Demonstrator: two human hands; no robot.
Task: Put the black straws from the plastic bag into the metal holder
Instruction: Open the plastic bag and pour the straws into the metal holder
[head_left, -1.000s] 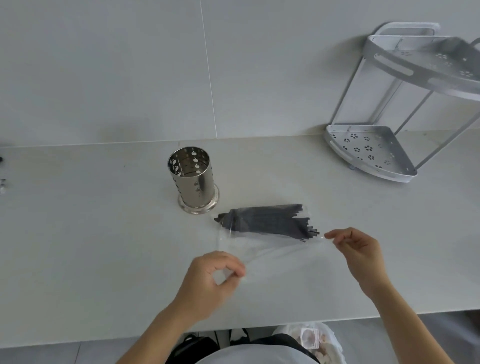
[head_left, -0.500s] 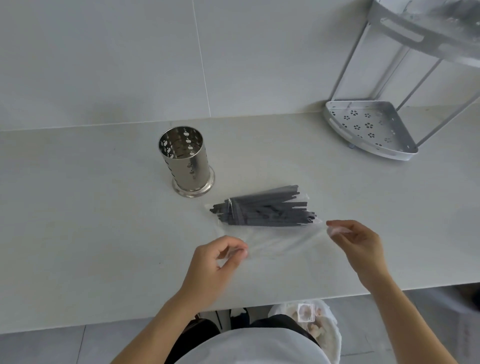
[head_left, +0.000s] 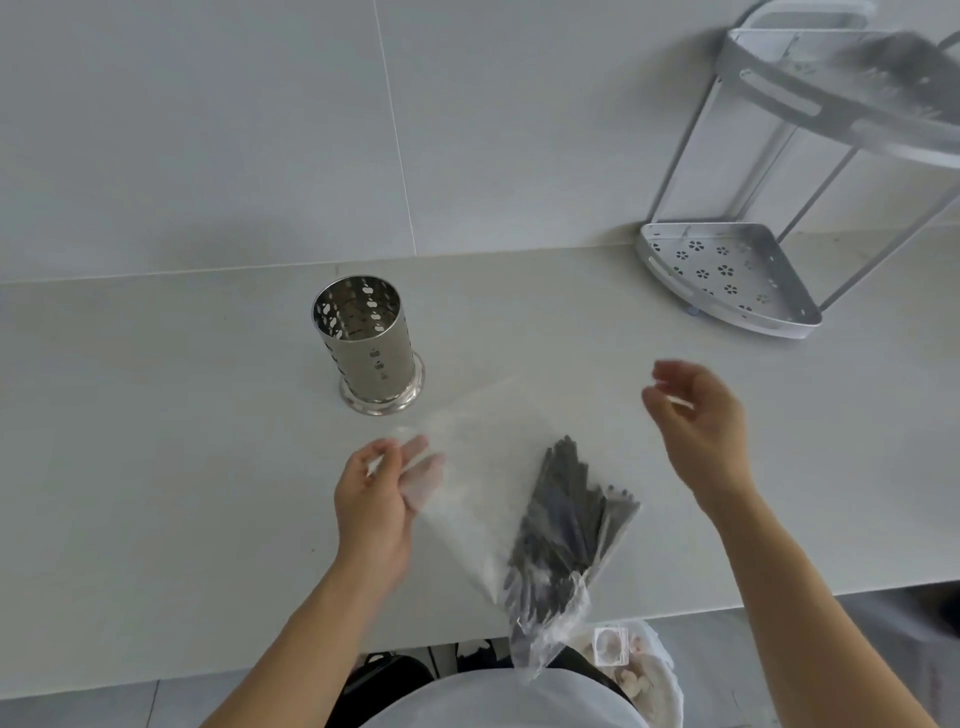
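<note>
The clear plastic bag (head_left: 483, 467) is lifted off the counter and hangs tilted, its lower end past the counter's front edge. The bundle of black straws (head_left: 563, 525) has slid to that lower end. My left hand (head_left: 376, 499) pinches the bag's upper left edge, some fingers showing through the plastic. My right hand (head_left: 698, 421) is raised to the right of the bag, blurred, thumb and fingers loosely curled around a pale streak; whether it grips the bag is unclear. The perforated metal holder (head_left: 366, 345) stands upright behind my left hand.
A two-tier metal corner rack (head_left: 727, 275) stands at the back right against the tiled wall. The counter's front edge runs just below my forearms. A white bin with rubbish (head_left: 634, 660) sits on the floor beneath it.
The bag has been lifted from lying flat on the counter and tipped. The straws swung from lying crosswise to pointing down toward me. My right hand rose and moved right.
</note>
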